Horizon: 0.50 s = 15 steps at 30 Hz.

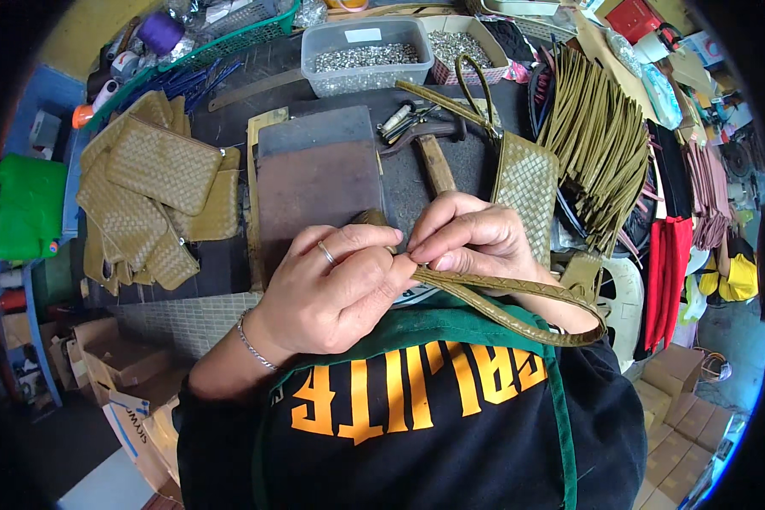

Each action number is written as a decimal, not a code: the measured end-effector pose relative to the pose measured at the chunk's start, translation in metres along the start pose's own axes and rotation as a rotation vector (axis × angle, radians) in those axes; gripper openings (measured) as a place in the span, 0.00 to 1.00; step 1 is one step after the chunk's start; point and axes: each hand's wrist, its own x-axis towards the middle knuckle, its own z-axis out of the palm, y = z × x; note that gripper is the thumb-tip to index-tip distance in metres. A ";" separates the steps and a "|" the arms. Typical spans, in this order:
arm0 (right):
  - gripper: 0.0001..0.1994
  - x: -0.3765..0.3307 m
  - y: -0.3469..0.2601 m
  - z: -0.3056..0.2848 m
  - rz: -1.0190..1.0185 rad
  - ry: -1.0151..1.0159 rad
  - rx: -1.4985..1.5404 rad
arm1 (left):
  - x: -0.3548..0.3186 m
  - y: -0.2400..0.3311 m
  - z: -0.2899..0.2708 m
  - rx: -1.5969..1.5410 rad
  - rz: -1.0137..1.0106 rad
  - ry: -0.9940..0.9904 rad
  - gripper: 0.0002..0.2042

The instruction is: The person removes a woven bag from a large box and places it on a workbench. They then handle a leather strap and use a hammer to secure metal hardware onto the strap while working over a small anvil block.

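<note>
My left hand (340, 285) is closed round the end of an olive wrist strap (518, 293), whose loop runs rightward below my right wrist. My right hand (472, 238) pinches with thumb and forefinger at the same spot, and what lies between those fingertips is too small and hidden to name. A bit of olive material (371, 218) shows just behind my left fingers. Beyond my hands lies a hammer (436, 161) on the dark bench. To the right of it rests an olive woven pouch (525, 183) with a strap attached.
Several woven pouches (166, 161) are piled on the left. A worn brown board (319, 195) lies ahead. Behind it stand a clear tub (365, 81) of small metal parts and a second box (472, 72) of them. A thick bundle of olive straps (595, 127) is heaped at right.
</note>
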 end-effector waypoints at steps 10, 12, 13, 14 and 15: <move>0.09 0.006 0.005 0.017 -0.162 0.170 -0.367 | 0.000 -0.007 0.003 -0.115 -0.083 0.124 0.10; 0.07 0.003 0.003 0.022 -0.154 0.214 -0.385 | 0.006 -0.005 -0.003 -0.229 -0.122 0.093 0.07; 0.06 0.001 0.003 0.025 -0.129 0.254 -0.372 | 0.006 -0.002 -0.004 -0.219 -0.168 0.106 0.08; 0.05 0.000 0.003 0.026 -0.097 0.296 -0.366 | 0.005 0.000 -0.003 -0.218 -0.212 0.122 0.09; 0.05 0.000 0.005 0.028 -0.104 0.315 -0.371 | 0.003 0.003 -0.007 -0.240 -0.309 0.105 0.17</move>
